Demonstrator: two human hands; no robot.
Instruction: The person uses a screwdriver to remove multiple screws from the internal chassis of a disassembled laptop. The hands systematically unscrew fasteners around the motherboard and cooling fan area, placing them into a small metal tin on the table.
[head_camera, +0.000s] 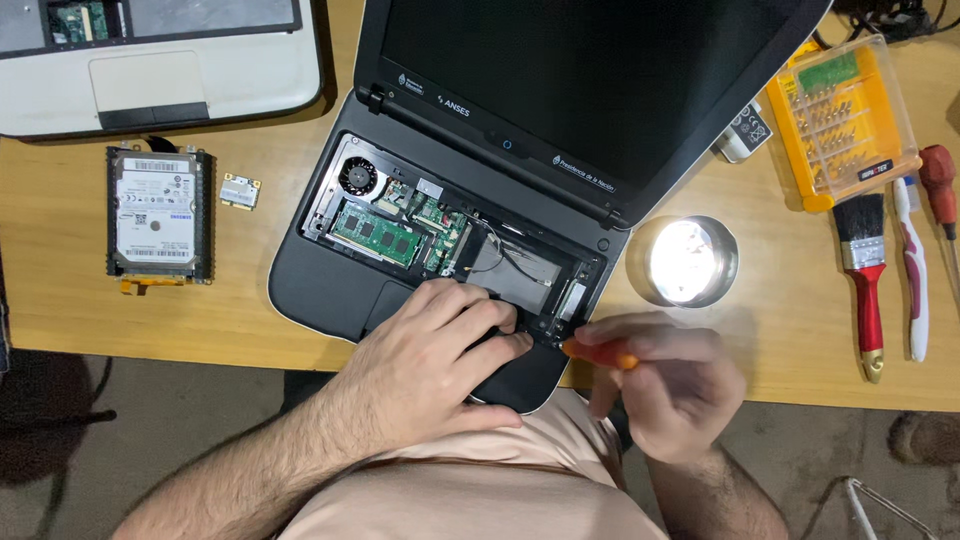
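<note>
From the head camera, I see a black laptop (470, 230) lying open at the desk's (60, 310) front edge, its keyboard cover off and its fan, green memory board and wiring laid bare. My left hand (435, 365) rests flat on the laptop's front right corner, fingers spread and grasping nothing. My right hand (665, 385), blurred, is clenched around an orange-handled screwdriver (600, 352), whose tip meets the chassis at that same corner, just beside my left fingertips. A round lit lamp (683, 262) glows just right of the laptop. Toward the desk's left edge lie a hard drive (158, 215) and a small wireless card (240, 190); a white laptop (160, 60) fills the far left corner. Along the right edge sit a yellow bit case (843, 120), a red-handled brush (865, 275) and a toothbrush (913, 270).
</note>
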